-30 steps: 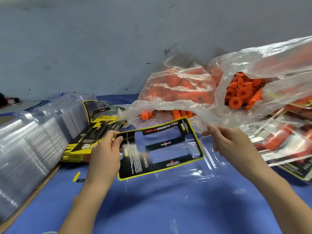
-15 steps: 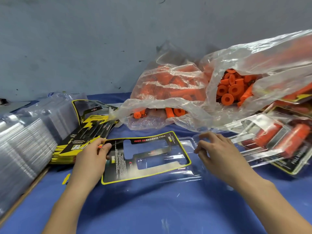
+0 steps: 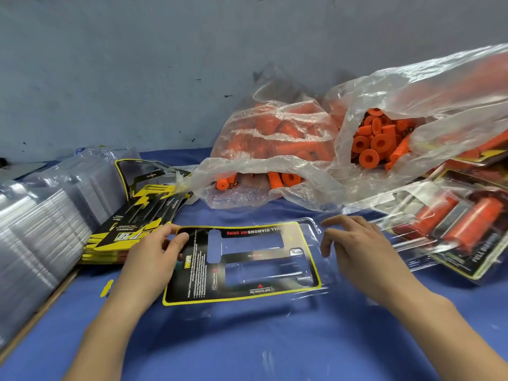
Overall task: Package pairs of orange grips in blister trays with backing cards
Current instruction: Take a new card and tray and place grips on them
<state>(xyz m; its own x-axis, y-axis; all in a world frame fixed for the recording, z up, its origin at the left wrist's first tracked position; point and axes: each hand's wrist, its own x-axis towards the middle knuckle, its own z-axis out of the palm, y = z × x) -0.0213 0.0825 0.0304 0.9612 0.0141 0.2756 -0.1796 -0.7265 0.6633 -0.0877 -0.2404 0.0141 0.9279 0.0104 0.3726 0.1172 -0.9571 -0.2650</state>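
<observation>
A black backing card with a yellow border and cut-out windows lies in a clear blister tray on the blue table. My left hand pinches the card's left edge, thumb on top. My right hand hovers over the tray's right end with loosely bent fingers, holding nothing. Loose orange grips fill two clear plastic bags behind the tray.
Stacks of clear empty trays stand at the left, beside a pile of yellow-black cards. Finished packs with orange grips lie at the right. A grey wall closes the back.
The card and tray went from raised in both hands to lying flat on the table. My right hand let go of the tray's right end.
</observation>
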